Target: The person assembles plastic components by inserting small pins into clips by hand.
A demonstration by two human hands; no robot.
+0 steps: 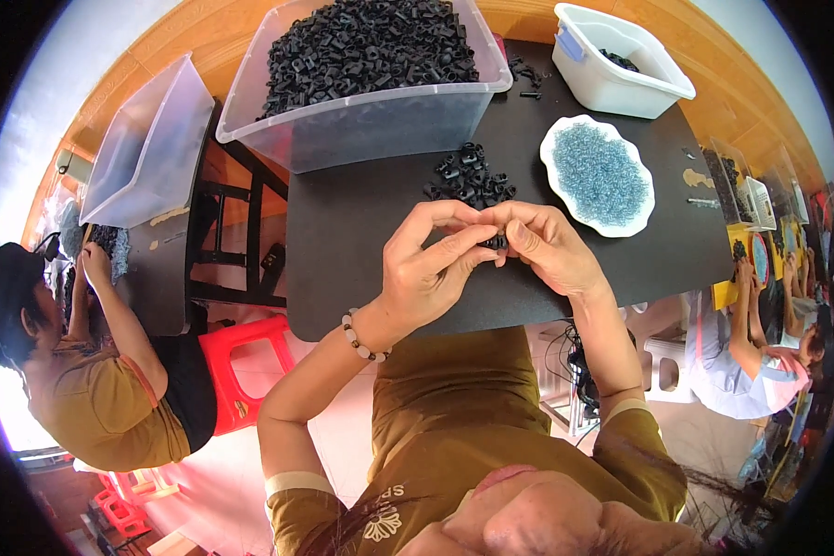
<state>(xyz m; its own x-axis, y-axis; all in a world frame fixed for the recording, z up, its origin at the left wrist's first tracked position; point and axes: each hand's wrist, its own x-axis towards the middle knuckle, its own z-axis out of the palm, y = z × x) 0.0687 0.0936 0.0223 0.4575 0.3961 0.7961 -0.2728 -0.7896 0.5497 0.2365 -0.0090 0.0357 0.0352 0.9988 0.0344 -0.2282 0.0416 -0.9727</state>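
Observation:
Both my hands meet over the front part of the dark table (pixel 371 236). A small black plastic part (pixel 496 242) sits between their fingertips. My left hand (pixel 431 259), with a beaded bracelet on its wrist, pinches the part from the left. From the right, the thumb and fingers of my right hand (pixel 556 252) close on the same part; whether they also hold something smaller is hidden. Just beyond my fingers lies a loose pile of black plastic parts (pixel 473 176). A white scalloped dish (pixel 548 157) full of small clear bluish pieces (pixel 602 176) stands to the right of the pile.
A large clear bin (pixel 371 130) heaped with black parts stands at the back left. At the back right is a white tub (pixel 621 93) with some black parts. Co-workers sit at tables on both sides; a red stool (pixel 218 375) stands to my left.

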